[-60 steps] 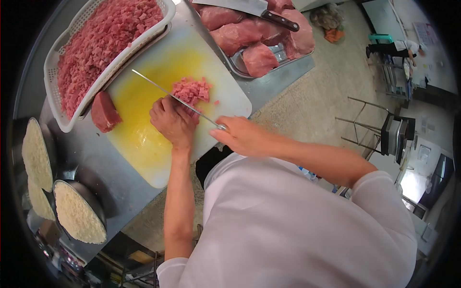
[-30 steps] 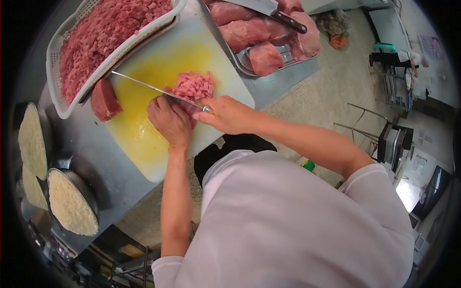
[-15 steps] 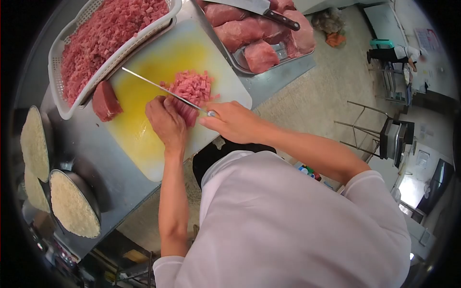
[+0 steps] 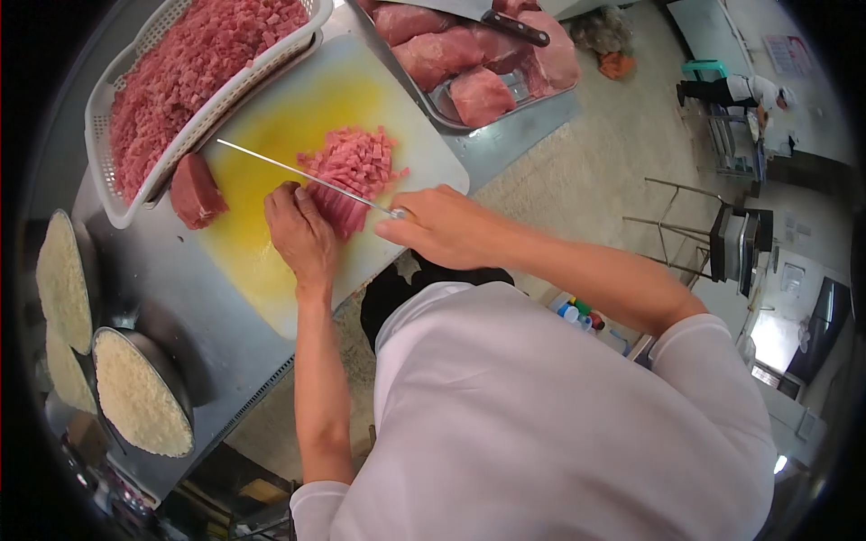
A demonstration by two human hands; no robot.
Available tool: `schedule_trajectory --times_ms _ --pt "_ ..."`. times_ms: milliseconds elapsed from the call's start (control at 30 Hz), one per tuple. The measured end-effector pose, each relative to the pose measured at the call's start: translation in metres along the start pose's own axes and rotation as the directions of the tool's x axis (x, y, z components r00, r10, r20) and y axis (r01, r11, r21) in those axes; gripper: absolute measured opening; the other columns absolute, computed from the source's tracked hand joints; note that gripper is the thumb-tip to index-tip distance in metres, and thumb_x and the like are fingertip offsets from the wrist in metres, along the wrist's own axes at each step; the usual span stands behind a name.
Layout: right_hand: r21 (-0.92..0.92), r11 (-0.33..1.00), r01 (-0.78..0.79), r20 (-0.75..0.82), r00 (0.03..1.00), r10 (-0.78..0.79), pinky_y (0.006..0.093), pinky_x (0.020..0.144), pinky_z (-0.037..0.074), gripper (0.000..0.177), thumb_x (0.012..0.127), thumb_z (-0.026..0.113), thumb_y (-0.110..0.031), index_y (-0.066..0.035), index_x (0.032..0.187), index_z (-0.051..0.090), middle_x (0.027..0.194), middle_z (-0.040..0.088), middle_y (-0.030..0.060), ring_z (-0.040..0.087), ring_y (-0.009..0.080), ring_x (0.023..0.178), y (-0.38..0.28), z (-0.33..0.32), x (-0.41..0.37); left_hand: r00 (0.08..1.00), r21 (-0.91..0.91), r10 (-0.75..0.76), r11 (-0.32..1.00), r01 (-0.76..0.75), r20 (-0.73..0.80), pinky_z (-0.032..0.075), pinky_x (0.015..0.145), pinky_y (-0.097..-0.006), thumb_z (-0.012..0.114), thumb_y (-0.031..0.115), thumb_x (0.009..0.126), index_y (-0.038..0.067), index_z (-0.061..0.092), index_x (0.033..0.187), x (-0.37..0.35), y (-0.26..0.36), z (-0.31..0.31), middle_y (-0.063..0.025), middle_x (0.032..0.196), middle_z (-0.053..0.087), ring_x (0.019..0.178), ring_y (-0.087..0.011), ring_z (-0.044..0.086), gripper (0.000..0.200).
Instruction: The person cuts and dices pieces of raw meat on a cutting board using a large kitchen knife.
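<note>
My right hand (image 4: 431, 225) is closed around the handle of a long knife (image 4: 289, 168), its blade seen edge-on and stretching left across the meat. Beyond the blade lies a heap of diced raw meat (image 4: 356, 158). On the near side, strips of raw meat (image 4: 339, 213) rest under the blade. My left hand (image 4: 299, 230) presses against these strips with fingers curled, close to the blade. Everything sits on a white cutting board (image 4: 433, 153) with a yellow stain. A chunk of raw meat (image 4: 196, 192) lies at the board's left edge.
A white plastic basket (image 4: 135, 203) full of diced meat stands at the upper left. A metal tray (image 4: 451, 115) holds large meat pieces, with a second knife (image 4: 514, 27) on top. Bowls of pale crumbs (image 4: 140, 392) stand lower left. A person (image 4: 749, 90) works far right.
The knife has shifted slightly toward my body along the strips, and the diced heap beyond it looks larger. My left hand has moved back a little. The whole view has shifted slightly.
</note>
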State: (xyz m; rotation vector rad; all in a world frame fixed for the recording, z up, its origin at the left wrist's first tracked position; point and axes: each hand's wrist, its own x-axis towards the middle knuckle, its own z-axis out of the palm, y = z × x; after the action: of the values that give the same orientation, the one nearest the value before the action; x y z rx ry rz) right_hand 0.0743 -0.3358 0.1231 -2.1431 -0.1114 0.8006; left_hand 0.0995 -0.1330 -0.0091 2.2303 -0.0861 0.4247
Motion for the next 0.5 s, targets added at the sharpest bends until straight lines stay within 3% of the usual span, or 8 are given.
schedule_trajectory --times_ms 133,200,233,333,400,467,500 --pt "0.007 0.999 -0.050 0.017 0.999 0.050 0.0575 0.083 0.051 0.042 0.101 0.058 -0.037 0.004 0.100 0.063 0.093 0.070 0.0305 0.065 0.0532 0.094 0.021 0.022 -0.007 0.998 0.139 0.057 0.989 -0.059 0.015 0.043 0.083 -0.0504 0.057 0.003 0.091 -0.001 0.057 0.101 -0.003 -0.015 0.010 -0.0208 0.095 0.056 0.093 -0.0417 0.054 0.011" --pt "-0.011 0.992 0.126 -0.120 0.985 -0.126 0.0577 0.083 0.050 0.043 0.101 0.058 -0.039 0.004 0.103 0.063 0.094 0.070 0.0303 0.065 0.0538 0.093 0.040 0.051 0.026 0.998 0.226 0.064 0.972 -0.064 0.006 0.043 0.083 -0.0507 0.057 0.003 0.092 0.000 0.057 0.102 -0.007 -0.015 0.015 -0.0207 0.095 0.056 0.092 -0.0417 0.054 0.011" --pt "-0.032 0.993 0.110 -0.159 0.981 -0.114 0.0569 0.082 0.050 0.043 0.101 0.058 -0.038 0.004 0.104 0.064 0.092 0.069 0.0307 0.066 0.0523 0.092 0.038 0.059 0.041 0.998 0.224 0.060 0.973 -0.061 0.010 0.043 0.083 -0.0507 0.057 0.003 0.092 0.000 0.057 0.102 -0.005 -0.013 0.014 -0.0207 0.095 0.056 0.092 -0.0417 0.054 0.011" --pt "0.012 0.997 0.071 -0.092 0.993 -0.070 0.0566 0.080 0.050 0.043 0.101 0.059 -0.037 0.005 0.098 0.064 0.088 0.069 0.0308 0.066 0.0517 0.091 0.024 0.043 0.045 0.997 0.202 0.054 0.977 -0.064 0.052 0.043 0.082 -0.0507 0.056 0.003 0.092 -0.001 0.058 0.103 -0.007 -0.007 0.003 -0.0203 0.095 0.056 0.093 -0.0415 0.054 0.012" --pt "-0.005 0.994 0.109 -0.165 0.980 -0.109 0.0564 0.079 0.050 0.043 0.101 0.059 -0.036 0.006 0.094 0.064 0.085 0.068 0.0310 0.066 0.0510 0.090 0.009 0.032 0.023 0.998 -0.007 0.019 1.000 -0.019 0.056 0.044 0.083 -0.0504 0.057 0.003 0.092 -0.001 0.059 0.106 -0.001 -0.007 -0.004 -0.0204 0.096 0.057 0.095 -0.0416 0.055 0.015" --pt "-0.051 0.998 -0.021 -0.055 0.998 0.018 0.0567 0.079 0.050 0.043 0.102 0.058 -0.036 0.006 0.093 0.063 0.085 0.068 0.0307 0.066 0.0506 0.090 -0.007 0.021 -0.010 0.995 -0.030 0.026 0.999 -0.023 0.098 0.045 0.083 -0.0502 0.056 0.003 0.093 -0.001 0.060 0.107 0.002 -0.005 -0.013 -0.0208 0.097 0.058 0.095 -0.0419 0.056 0.015" --pt "-0.003 1.000 -0.017 -0.075 0.997 0.017 0.0570 0.079 0.050 0.044 0.102 0.058 -0.037 0.006 0.093 0.063 0.085 0.068 0.0312 0.066 0.0516 0.089 -0.004 0.026 -0.022 0.991 -0.049 0.025 0.999 -0.019 0.131 0.045 0.083 -0.0500 0.055 0.004 0.095 -0.001 0.060 0.108 0.002 -0.006 -0.015 -0.0213 0.098 0.058 0.096 -0.0421 0.056 0.015"
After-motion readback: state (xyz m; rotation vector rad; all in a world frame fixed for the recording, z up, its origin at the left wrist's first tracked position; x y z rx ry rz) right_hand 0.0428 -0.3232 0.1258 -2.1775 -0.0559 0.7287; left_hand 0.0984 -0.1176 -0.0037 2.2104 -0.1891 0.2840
